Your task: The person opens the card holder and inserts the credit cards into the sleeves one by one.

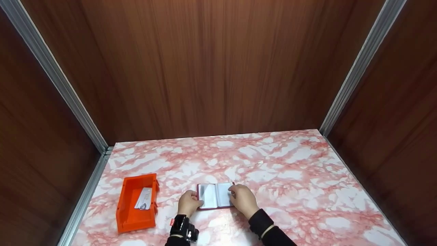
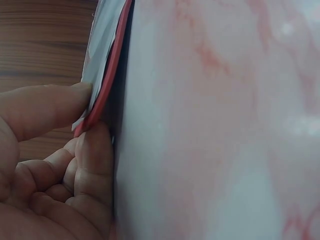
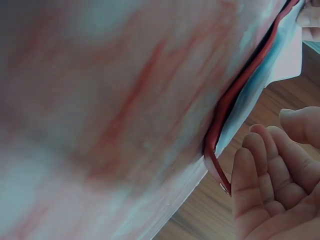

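Note:
A small red card holder (image 1: 217, 196) with clear plastic sleeves lies spread apart on the table in the head view. My left hand (image 1: 188, 203) pinches its left edge; in the left wrist view the thumb (image 2: 55, 107) presses on the sleeves and a finger lies under the red cover (image 2: 107, 82). At the right edge is my right hand (image 1: 244, 199). In the right wrist view its thumb (image 3: 302, 125) stands apart from the loosely bent fingers, beside a red strap (image 3: 216, 167) with a metal snap. Nothing shows between that thumb and the fingers.
An orange bin (image 1: 136, 225) stands to the left on the pink-and-white marbled table (image 1: 290, 208), with a white card (image 1: 146, 196) inside. Dark wood panels (image 1: 218, 68) rise behind and at both sides, with metal rails (image 1: 85, 116) at the corners.

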The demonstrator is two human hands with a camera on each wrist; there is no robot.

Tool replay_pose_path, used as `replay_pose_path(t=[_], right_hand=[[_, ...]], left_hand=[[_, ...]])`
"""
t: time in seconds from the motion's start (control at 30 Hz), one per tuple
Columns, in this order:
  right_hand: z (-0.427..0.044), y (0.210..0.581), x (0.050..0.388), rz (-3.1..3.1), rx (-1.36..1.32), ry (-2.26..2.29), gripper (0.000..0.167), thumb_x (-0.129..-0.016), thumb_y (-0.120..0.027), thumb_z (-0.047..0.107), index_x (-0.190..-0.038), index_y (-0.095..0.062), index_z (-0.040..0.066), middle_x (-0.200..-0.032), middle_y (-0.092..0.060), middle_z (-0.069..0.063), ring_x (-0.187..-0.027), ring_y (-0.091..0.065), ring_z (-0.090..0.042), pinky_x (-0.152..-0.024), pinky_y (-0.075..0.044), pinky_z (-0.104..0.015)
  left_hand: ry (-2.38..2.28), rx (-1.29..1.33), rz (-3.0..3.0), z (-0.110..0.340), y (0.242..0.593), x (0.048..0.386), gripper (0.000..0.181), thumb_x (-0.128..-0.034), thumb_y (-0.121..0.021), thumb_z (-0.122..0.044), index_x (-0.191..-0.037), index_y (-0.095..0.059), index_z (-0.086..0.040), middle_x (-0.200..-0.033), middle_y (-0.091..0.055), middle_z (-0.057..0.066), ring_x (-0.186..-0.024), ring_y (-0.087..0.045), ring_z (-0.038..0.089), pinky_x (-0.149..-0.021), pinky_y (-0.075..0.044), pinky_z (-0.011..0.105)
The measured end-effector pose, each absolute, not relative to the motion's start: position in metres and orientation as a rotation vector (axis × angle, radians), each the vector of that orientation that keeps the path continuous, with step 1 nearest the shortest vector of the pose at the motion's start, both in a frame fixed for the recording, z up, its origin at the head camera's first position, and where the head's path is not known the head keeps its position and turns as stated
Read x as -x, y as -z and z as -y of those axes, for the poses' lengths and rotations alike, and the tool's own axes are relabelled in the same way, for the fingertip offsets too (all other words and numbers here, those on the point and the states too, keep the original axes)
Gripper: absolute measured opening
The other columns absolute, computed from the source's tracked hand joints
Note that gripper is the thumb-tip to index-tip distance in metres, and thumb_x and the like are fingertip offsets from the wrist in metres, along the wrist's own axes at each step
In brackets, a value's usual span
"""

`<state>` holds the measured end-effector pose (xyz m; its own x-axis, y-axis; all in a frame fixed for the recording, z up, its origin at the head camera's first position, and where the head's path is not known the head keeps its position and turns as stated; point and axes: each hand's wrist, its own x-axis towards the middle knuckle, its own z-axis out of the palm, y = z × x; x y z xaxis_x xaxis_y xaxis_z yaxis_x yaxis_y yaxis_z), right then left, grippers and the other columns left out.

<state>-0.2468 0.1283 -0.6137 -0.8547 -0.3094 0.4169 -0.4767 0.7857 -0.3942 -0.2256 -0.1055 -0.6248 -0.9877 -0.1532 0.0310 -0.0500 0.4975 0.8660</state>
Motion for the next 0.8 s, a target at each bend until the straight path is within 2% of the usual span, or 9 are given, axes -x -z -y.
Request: replay_pose_path(t=[0.3,0.57,0.8], right_hand=[[-0.1348,0.6159,0.2472,2.646,-0.559,-0.686,0.012,-0.077,-0.074,0.003,-0.088,-0.071,0.004,-0.079,-0.060,-0.005,-0.073,-0.062,-0.025,-0.066,-0.052,-0.040],[-0.1354,0.6157,0.2463,2.690,-0.564,-0.677,0.014,-0.072,-0.071,-0.001,-0.081,-0.065,0.007,-0.074,-0.052,0.000,-0.067,-0.055,-0.021,-0.058,-0.045,-0.035],[-0.1349,0.6144,0.2472,2.722,-0.569,-0.693,0.014,-0.073,-0.071,-0.002,-0.081,-0.065,0.007,-0.074,-0.051,0.000,-0.066,-0.054,-0.020,-0.057,-0.044,-0.034]], left_hand=[[1.507,-0.211,2.631,0.1038,0.6222,0.2250,0.028,-0.0672,-0.077,0.000,-0.090,-0.062,0.002,-0.074,-0.056,0.001,-0.069,-0.053,0.016,-0.066,-0.048,0.032],[1.499,-0.191,2.630,0.1048,0.6249,0.2255,0.028,-0.0672,-0.077,-0.002,-0.090,-0.061,0.003,-0.074,-0.055,0.001,-0.069,-0.052,0.016,-0.066,-0.048,0.033],[1.506,-0.192,2.633,0.1050,0.6232,0.2249,0.029,-0.0680,-0.078,-0.002,-0.091,-0.061,0.003,-0.074,-0.055,0.002,-0.069,-0.053,0.016,-0.066,-0.048,0.033]])
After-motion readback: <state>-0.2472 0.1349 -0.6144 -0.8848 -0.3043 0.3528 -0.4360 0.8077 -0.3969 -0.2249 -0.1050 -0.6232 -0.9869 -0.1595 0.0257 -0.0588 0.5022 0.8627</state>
